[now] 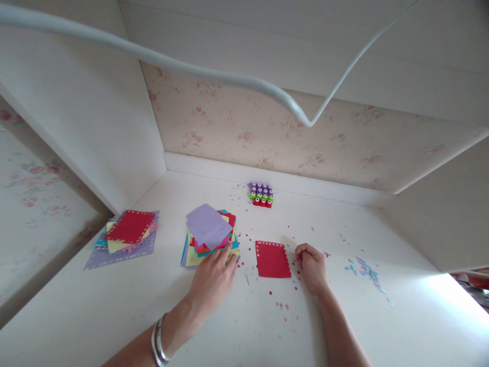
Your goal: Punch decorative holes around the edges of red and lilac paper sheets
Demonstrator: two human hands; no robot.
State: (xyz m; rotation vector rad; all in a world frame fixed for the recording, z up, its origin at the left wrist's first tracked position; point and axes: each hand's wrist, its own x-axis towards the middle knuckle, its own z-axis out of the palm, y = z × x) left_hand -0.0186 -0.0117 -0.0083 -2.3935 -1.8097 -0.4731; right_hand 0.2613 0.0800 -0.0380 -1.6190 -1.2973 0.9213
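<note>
In the head view, our left hand (214, 271) rests with slightly spread fingers on the near edge of the coloured paper stack (208, 224). Our right hand (313, 267) has fingers curled narrow, and we cannot tell if they hold something; just left of them lies the red sheet (273, 260).

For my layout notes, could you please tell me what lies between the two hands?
In the head view, a red sheet with punched edges lies between the left hand and the right hand, with small coloured bits scattered around it.
</note>
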